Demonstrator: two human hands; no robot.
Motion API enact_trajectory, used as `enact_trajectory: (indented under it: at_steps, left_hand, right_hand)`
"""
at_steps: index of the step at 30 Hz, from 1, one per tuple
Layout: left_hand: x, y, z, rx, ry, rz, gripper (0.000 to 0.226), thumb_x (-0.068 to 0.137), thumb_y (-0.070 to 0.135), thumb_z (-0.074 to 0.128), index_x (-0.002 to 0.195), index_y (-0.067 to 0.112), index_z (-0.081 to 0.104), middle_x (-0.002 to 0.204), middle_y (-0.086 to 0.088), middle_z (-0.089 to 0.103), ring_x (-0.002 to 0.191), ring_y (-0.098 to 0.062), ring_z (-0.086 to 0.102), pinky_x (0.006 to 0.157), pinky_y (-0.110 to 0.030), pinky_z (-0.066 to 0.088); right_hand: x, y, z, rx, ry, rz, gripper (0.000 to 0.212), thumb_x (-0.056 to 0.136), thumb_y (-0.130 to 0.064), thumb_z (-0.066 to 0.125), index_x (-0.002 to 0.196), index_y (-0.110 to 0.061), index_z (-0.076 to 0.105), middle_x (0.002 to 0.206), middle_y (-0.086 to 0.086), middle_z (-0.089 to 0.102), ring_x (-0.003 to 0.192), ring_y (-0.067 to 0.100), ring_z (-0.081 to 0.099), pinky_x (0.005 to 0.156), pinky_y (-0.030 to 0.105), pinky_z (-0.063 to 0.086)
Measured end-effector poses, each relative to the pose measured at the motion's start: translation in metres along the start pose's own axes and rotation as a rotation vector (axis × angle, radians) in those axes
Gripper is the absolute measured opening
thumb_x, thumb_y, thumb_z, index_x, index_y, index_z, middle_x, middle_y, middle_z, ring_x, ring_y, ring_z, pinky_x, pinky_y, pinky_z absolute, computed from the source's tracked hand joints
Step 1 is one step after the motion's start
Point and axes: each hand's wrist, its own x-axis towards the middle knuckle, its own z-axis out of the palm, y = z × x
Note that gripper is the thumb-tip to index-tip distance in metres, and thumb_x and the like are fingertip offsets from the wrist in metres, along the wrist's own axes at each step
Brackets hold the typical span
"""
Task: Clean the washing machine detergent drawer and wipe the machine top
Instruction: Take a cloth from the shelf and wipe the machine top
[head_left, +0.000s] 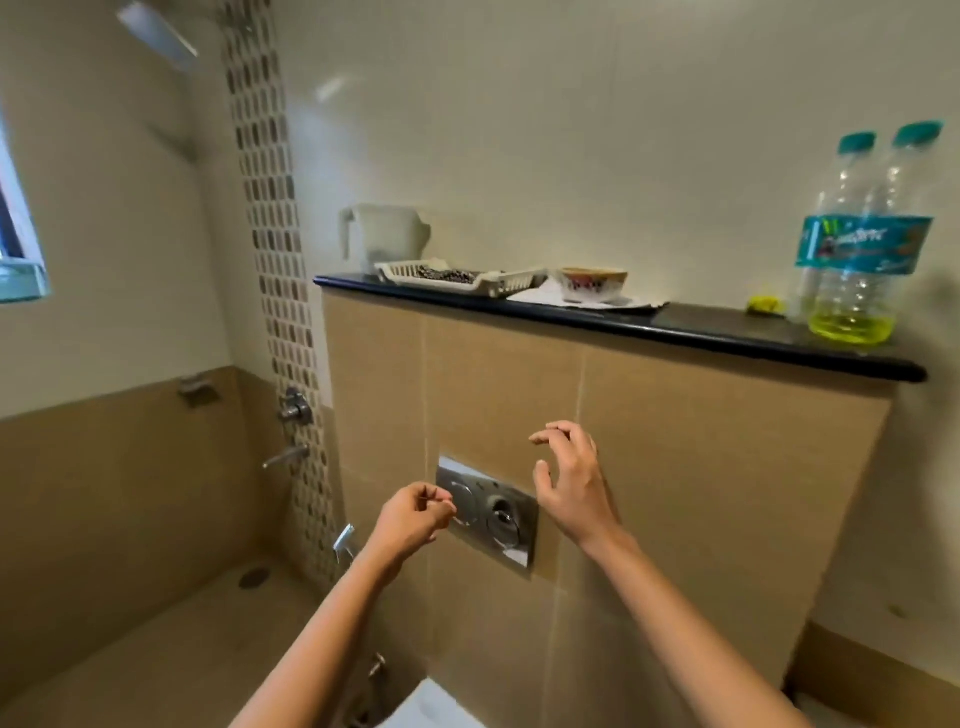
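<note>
No washing machine or detergent drawer is in view. I face a tiled bathroom wall with a metal flush plate (491, 512) set in it. My left hand (413, 519) hovers just left of the plate with its fingers curled in and nothing visible in them. My right hand (569, 478) is raised to the right of the plate, its fingers spread and loosely bent, holding nothing. Neither hand touches the plate. On the black ledge (727, 332) above stand two clear plastic bottles (857, 244) with teal caps, one holding yellow liquid at its bottom.
The ledge also carries a white plastic jug (384, 234), a white slotted tray (457, 278), a small patterned bowl (592, 283) on paper, and a small yellow object (763, 304). Taps (293, 431) and a shower area lie to the left. A white toilet rim (431, 706) shows below.
</note>
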Motion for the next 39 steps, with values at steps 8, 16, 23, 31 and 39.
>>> enact_trajectory:
  at_steps: [8,16,23,31,39]
  left_hand:
    - [0.075,0.069,-0.040,0.036,0.153,0.162,0.008,0.087,0.014,0.065,0.093,0.019,0.062,0.078,-0.001,0.067,0.079,-0.016,0.064,0.064,-0.024,0.051]
    - [0.139,0.112,-0.055,0.018,0.247,0.252,0.011,0.088,0.014,0.064,0.099,0.014,0.062,0.085,-0.004,0.068,0.081,-0.017,0.063,0.073,-0.028,0.053]
    - [0.177,0.104,-0.069,0.041,0.253,0.258,0.012,0.089,0.016,0.065,0.100,0.015,0.063,0.089,-0.007,0.070,0.084,-0.019,0.065,0.074,-0.030,0.054]
    - [0.197,0.084,-0.080,0.052,0.221,0.233,0.013,0.089,0.018,0.066,0.101,0.018,0.062,0.091,-0.006,0.070,0.087,-0.019,0.067,0.071,-0.023,0.054]
    - [0.182,0.063,-0.106,0.040,0.285,0.169,0.011,0.088,0.018,0.066,0.098,0.019,0.063,0.085,-0.001,0.069,0.085,-0.015,0.068,0.065,-0.020,0.052]
  right_hand:
    - [0.168,-0.038,0.014,-0.070,0.023,-0.172,0.028,0.081,-0.002,0.054,0.108,-0.002,0.060,0.108,0.013,0.054,0.104,0.025,0.051,0.091,0.022,0.035]
    - [0.331,-0.045,0.031,-0.131,-0.216,0.080,0.025,0.084,0.001,0.048,0.104,0.001,0.061,0.109,0.019,0.058,0.107,0.034,0.054,0.083,0.032,0.047]
    - [0.396,-0.018,0.046,-0.474,-0.569,0.254,0.036,0.095,-0.009,0.039,0.127,0.003,0.050,0.124,0.018,0.053,0.110,0.032,0.055,0.082,0.034,0.044]
    - [0.414,-0.003,0.073,-0.481,-0.925,0.431,0.028,0.090,-0.032,0.062,0.103,-0.007,0.060,0.101,0.009,0.056,0.087,0.024,0.055,0.074,0.030,0.042]
    - [0.430,-0.023,0.087,0.285,-0.340,0.374,0.013,0.089,-0.016,0.058,0.091,-0.003,0.053,0.093,0.015,0.057,0.081,0.028,0.057,0.075,0.041,0.053]
